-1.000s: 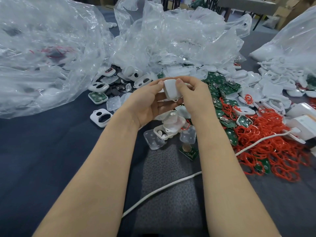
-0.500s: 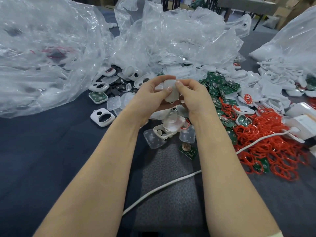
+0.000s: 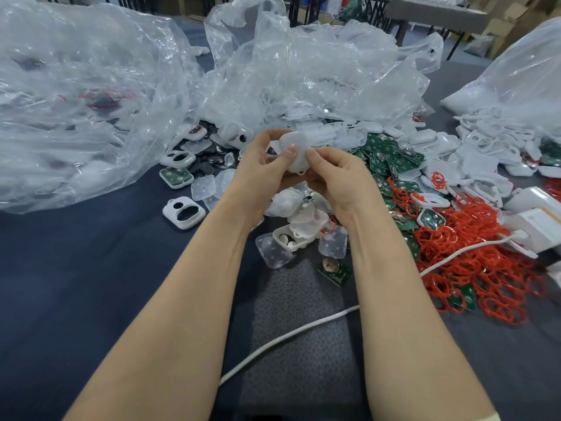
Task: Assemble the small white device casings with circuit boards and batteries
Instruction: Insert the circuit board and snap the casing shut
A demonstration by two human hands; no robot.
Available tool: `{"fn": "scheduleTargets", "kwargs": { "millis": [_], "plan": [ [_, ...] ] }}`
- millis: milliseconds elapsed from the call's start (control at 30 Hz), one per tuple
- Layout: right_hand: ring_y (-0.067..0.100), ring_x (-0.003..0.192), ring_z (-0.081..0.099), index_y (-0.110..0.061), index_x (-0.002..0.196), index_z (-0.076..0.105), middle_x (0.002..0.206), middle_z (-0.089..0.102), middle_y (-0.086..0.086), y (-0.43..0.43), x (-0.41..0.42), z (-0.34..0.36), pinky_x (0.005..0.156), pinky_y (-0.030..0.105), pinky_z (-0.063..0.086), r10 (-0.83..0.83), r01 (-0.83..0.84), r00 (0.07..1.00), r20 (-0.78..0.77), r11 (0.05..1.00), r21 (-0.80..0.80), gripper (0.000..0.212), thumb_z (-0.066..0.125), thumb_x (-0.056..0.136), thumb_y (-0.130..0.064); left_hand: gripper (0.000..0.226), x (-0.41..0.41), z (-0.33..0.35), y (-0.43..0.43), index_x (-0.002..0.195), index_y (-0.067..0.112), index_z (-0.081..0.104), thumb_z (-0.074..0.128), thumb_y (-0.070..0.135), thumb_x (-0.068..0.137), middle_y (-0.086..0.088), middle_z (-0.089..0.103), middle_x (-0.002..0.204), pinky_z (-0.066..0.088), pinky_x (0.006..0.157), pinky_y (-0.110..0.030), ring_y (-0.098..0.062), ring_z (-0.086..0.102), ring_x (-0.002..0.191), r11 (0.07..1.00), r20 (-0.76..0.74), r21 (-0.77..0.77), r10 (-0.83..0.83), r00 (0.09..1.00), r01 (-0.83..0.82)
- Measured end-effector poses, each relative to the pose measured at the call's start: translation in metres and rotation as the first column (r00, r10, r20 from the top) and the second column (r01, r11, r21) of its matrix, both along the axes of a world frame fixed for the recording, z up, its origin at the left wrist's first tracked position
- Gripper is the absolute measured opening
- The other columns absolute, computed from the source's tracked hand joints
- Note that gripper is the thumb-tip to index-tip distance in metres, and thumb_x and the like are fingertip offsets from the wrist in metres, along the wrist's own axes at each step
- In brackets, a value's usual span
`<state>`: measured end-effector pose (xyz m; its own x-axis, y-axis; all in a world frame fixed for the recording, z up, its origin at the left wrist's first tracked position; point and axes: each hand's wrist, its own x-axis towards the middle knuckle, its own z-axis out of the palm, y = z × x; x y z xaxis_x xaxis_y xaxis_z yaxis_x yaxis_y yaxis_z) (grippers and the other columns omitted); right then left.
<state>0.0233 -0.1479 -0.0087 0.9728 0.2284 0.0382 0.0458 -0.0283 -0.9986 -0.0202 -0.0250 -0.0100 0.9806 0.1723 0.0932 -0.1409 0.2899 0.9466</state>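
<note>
A small white casing (image 3: 296,148) is held above the table between both hands. My left hand (image 3: 262,171) grips its left side, thumb pressed on its face. My right hand (image 3: 337,174) pinches its right edge with thumb and fingers curled round it. Below the hands lie white casing halves (image 3: 303,230) and translucent covers (image 3: 271,249). A green circuit board with a coin battery (image 3: 334,270) lies just right of my left forearm. More green boards (image 3: 385,159) are heaped to the right. A white front shell with two openings (image 3: 183,212) lies to the left.
Large crumpled clear plastic bags (image 3: 76,101) fill the left and back of the dark blue table. A pile of red rubber rings (image 3: 473,259) spreads at the right. White boxes (image 3: 537,220) sit at the right edge. A white cable (image 3: 288,335) crosses a grey mat (image 3: 297,299).
Both hands have turned the casing: its face now tilts toward the upper left. My left thumb has shifted onto its face and my right fingers have slid to its right edge.
</note>
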Motion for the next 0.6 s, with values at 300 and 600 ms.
{"fn": "scheduleTargets", "kwargs": {
  "millis": [300, 600],
  "plan": [
    [0.016, 0.076, 0.064, -0.016, 0.106, 0.069, 0.088, 0.070, 0.005, 0.0020, -0.0007, 0.0011, 0.067, 0.030, 0.050, 0.005, -0.005, 1.000, -0.009, 0.999, -0.036, 0.018, 0.056, 0.096, -0.023, 0.025, 0.0003, -0.0012, -0.0024, 0.112, 0.018, 0.053, 0.057, 0.002, 0.093, -0.017, 0.070, 0.088, 0.058, 0.083, -0.031, -0.024, 0.070, 0.083, 0.974, 0.037, 0.226, -0.008, 0.999, -0.001],
    [0.013, 0.060, 0.064, -0.011, 0.089, 0.067, 0.071, 0.069, 0.005, 0.0029, -0.0054, 0.0082, 0.052, 0.021, 0.052, 0.029, 0.032, 0.985, -0.170, 0.938, 0.346, 0.015, 0.054, 0.095, -0.008, 0.031, -0.0023, 0.0005, -0.0029, 0.120, 0.014, 0.054, 0.056, -0.001, 0.093, -0.023, 0.070, 0.093, 0.058, 0.082, -0.031, -0.026, 0.070, 0.088, 0.944, 0.048, 0.328, -0.063, 0.997, 0.044]
  ]
}}
